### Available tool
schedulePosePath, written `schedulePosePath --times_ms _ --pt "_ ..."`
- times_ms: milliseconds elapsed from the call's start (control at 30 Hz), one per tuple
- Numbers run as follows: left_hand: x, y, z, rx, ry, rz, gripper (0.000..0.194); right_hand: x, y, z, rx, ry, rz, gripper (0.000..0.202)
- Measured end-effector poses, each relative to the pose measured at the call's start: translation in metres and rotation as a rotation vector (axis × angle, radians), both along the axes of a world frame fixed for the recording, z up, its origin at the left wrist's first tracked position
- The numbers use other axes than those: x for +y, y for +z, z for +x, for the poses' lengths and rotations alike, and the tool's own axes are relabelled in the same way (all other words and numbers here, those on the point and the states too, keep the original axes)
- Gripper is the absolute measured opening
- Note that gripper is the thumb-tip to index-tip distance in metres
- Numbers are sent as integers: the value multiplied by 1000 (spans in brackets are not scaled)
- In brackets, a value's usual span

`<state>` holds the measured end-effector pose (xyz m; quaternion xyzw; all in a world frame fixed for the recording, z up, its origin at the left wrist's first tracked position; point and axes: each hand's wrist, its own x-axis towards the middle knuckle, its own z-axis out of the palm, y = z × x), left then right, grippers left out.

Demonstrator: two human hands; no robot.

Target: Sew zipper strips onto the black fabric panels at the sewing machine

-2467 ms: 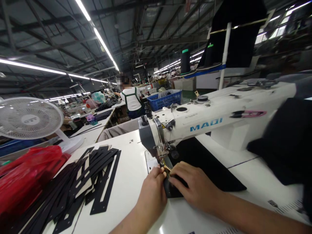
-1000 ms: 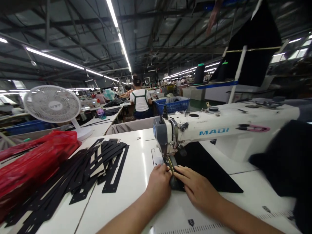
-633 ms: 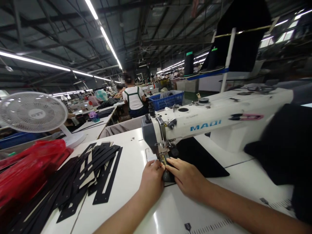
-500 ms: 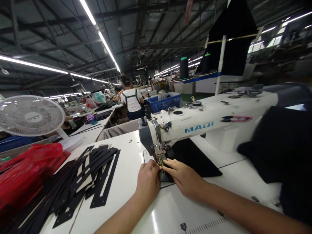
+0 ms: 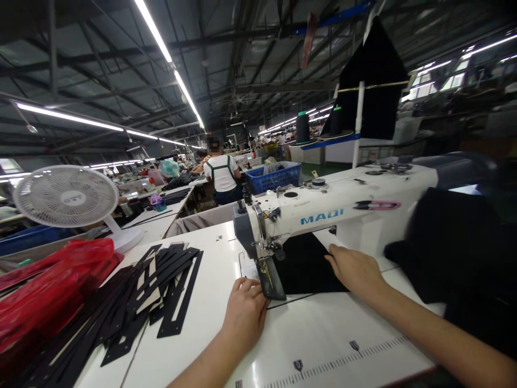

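A white sewing machine [image 5: 355, 210] marked MAQI stands across the table. Under its needle area lies a narrow dark plate [image 5: 273, 283] with a gold-coloured strip along it. My left hand [image 5: 247, 310] rests just left of this plate, fingers laid down and slightly bent, fingertips by its near edge. A black fabric panel [image 5: 307, 267] lies flat to the right of the plate, partly below the machine arm. My right hand [image 5: 357, 269] is at the panel's right edge, thumb and forefinger closed on it; the other fingers are partly hidden.
Black slotted strips [image 5: 161, 285] lie piled on the left, beside a red plastic bag [image 5: 60, 291] and a white fan [image 5: 67, 196]. Thread snips [image 5: 377, 205] sit on the machine arm. Dark cloth [image 5: 428, 248] bulks at right. A person [image 5: 223, 175] works beyond, near a blue crate [image 5: 274, 177].
My right hand has moved away from the needle area, rightward to the fabric panel's edge. My left hand has drawn slightly back, uncovering the dark plate. The view has shifted slightly.
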<state>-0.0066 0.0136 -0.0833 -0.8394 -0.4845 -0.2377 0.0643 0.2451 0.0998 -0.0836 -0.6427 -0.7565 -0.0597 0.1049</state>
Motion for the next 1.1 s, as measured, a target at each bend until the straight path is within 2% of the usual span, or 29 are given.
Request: schedulePosePath --times_ms 100,200,267,367,400,467,533,600,867,1100 --pt "-2 1 -1 47 -2 14 20 0 -3 1 -53 14 -7 19" --pt "-6 -2 -5 -33 74 56 16 -8 -3 -6 -71 55 60 19" --pt "-6 -6 -8 -73 121 118 21 -18 -5 -21 -49 239 219 23" --pt "-4 -13 -11 -39 46 149 25 -35 -21 -54 54 674 405 38" --pt "-2 -15 -11 -25 0 150 25 -39 -29 -64 80 762 415 37" --pt "1 -16 -11 -5 -60 171 25 -41 -44 -79 104 843 395 34" --pt "3 -15 -11 30 -90 196 25 -40 -53 -84 123 857 372 37" --pt "5 -12 -12 82 -120 200 25 -38 -52 -83 132 861 349 39" --pt "24 -7 -20 134 -193 176 27 -33 -23 -87 73 808 279 32" --pt "51 -19 -30 114 -178 204 24 -4 -33 -97 94 820 288 33"
